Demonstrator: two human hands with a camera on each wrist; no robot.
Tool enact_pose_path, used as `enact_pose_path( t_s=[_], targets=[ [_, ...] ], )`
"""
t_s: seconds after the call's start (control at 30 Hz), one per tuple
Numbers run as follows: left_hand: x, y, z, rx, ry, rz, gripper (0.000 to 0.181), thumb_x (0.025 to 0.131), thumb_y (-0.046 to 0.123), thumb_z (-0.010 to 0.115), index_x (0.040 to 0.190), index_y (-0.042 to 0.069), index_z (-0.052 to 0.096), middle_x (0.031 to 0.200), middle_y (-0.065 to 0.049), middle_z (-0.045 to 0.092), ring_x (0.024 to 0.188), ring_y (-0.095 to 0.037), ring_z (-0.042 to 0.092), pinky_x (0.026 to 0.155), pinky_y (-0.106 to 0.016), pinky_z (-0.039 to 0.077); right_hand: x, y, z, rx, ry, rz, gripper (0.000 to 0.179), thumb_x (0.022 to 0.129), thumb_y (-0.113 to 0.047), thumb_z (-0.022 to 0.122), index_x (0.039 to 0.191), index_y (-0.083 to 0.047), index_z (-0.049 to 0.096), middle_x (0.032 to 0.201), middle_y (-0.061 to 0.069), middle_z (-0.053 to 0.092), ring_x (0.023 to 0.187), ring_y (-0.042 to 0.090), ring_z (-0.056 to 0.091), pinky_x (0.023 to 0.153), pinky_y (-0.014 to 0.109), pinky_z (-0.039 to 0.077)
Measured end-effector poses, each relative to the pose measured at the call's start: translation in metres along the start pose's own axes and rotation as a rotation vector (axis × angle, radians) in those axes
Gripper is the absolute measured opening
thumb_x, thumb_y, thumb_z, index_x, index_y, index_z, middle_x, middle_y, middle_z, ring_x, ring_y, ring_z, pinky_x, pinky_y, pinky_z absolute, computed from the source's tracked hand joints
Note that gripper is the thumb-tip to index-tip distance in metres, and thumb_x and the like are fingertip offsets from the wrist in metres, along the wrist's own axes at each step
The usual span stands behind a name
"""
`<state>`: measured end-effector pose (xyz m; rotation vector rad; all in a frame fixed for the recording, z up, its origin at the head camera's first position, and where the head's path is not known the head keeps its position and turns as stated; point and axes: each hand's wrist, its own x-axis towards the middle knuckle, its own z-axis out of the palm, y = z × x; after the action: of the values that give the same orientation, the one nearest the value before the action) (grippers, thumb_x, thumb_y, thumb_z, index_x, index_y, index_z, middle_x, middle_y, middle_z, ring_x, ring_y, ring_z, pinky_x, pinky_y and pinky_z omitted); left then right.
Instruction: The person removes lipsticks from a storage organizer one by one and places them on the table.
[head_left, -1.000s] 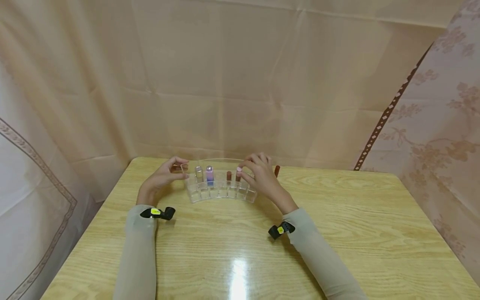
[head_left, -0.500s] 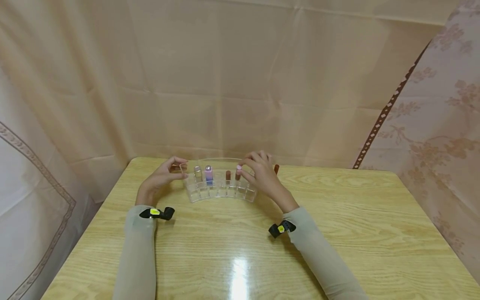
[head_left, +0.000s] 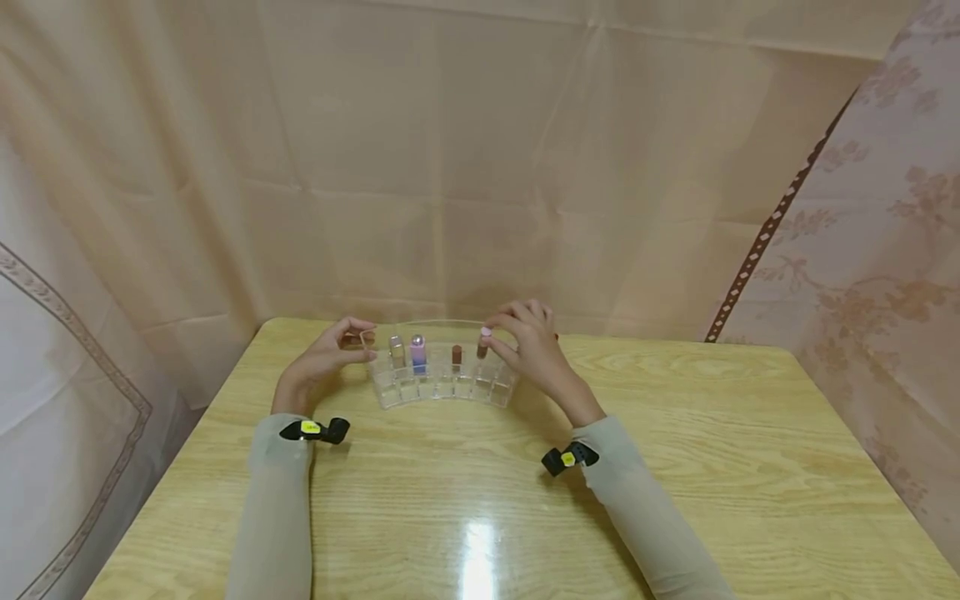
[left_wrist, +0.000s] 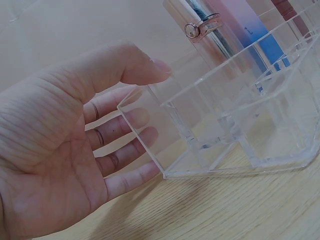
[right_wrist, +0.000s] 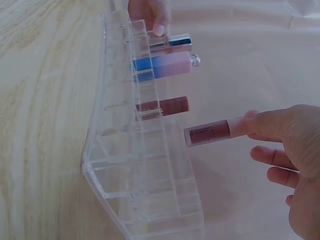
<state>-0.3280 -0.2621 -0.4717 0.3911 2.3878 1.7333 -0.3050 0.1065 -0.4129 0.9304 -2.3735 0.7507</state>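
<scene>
At the far side of the table, a clear stepped lipstick organizer (head_left: 408,390) stands with my left hand (head_left: 324,358) holding its left end. In the left wrist view, the thumb lies at the upper edge and the fingers (left_wrist: 120,129) are behind the side wall. My right hand (head_left: 538,350) pinches a lip gloss (right_wrist: 207,133) by its pink cap; in the right wrist view the tube is tilted, its base just clear of the back row. Standing in that row are a silver-and-pink lipstick (head_left: 397,350), a pink-to-blue lipstick (head_left: 417,353) and a brown tube (head_left: 457,356).
The wooden table (head_left: 420,483) reaches toward me under both forearms. A beige curtain (head_left: 480,183) hangs right behind the organizer. A brown object shows as a sliver behind my right hand. The organizer's lower front slots hold nothing.
My right hand has moved slightly right with the lip gloss, which has gone from upright among the slots to tilted above them. My left hand stays at the organizer's left end.
</scene>
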Motion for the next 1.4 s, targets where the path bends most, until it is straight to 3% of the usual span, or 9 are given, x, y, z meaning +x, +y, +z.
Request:
enact_pose_path(
  t_s=[0.27, 0.43, 0.7, 0.97, 1.4],
  targets=[
    [-0.001, -0.001, 0.001, -0.041, 0.013, -0.033, 0.06, 0.092, 0.008, 0.073, 0.141, -0.004, 0.041, 0.136, -0.018, 0.045, 0.124, -0.031, 0.047, 0.101, -0.036, 0.037, 0.003, -0.002, -0.016, 0.028, 0.006, 0.046, 0.018, 0.093, -0.021, 0.075, 0.107, -0.01, 0.075, 0.114, 0.009, 0.066, 0.104, 0.029, 0.046, 0.094, 0.052, 0.027],
    [0.0, -0.001, 0.0, 0.011, 0.004, -0.006, 0.058, 0.093, 0.008, 0.071, 0.141, -0.005, 0.042, 0.136, -0.02, 0.048, 0.12, -0.025, 0.049, 0.097, -0.031, 0.044, 0.004, 0.001, -0.025, 0.021, 0.023, 0.049, 0.018, 0.091, -0.02, 0.077, 0.105, -0.01, 0.075, 0.114, 0.011, 0.066, 0.104, 0.03, 0.046, 0.092, 0.051, 0.026],
    [0.0, 0.003, -0.001, 0.007, -0.002, 0.003, 0.057, 0.093, 0.008, 0.071, 0.14, -0.005, 0.042, 0.135, -0.02, 0.046, 0.12, -0.026, 0.048, 0.102, -0.036, 0.038, 0.0, 0.009, -0.043, 0.006, 0.039, 0.084, 0.018, 0.092, -0.023, 0.076, 0.105, -0.011, 0.076, 0.115, 0.01, 0.067, 0.108, 0.031, 0.047, 0.095, 0.052, 0.026],
    [-0.005, 0.001, 0.001, -0.021, 0.016, -0.037, 0.054, 0.093, 0.011, 0.073, 0.138, -0.001, 0.046, 0.135, -0.015, 0.047, 0.118, -0.022, 0.048, 0.102, -0.037, 0.038, -0.012, 0.017, -0.047, 0.03, 0.036, 0.12, 0.015, 0.094, -0.021, 0.073, 0.105, -0.01, 0.075, 0.115, 0.01, 0.065, 0.11, 0.031, 0.045, 0.098, 0.055, 0.023],
    [-0.003, -0.001, 0.002, -0.012, 0.022, -0.019, 0.055, 0.092, 0.011, 0.074, 0.138, 0.0, 0.047, 0.133, -0.016, 0.047, 0.121, -0.027, 0.047, 0.104, -0.043, 0.036, -0.026, 0.038, -0.053, -0.017, 0.056, 0.148, 0.022, 0.092, -0.021, 0.076, 0.11, -0.007, 0.075, 0.114, 0.011, 0.065, 0.11, 0.032, 0.045, 0.099, 0.055, 0.022]
  ],
)
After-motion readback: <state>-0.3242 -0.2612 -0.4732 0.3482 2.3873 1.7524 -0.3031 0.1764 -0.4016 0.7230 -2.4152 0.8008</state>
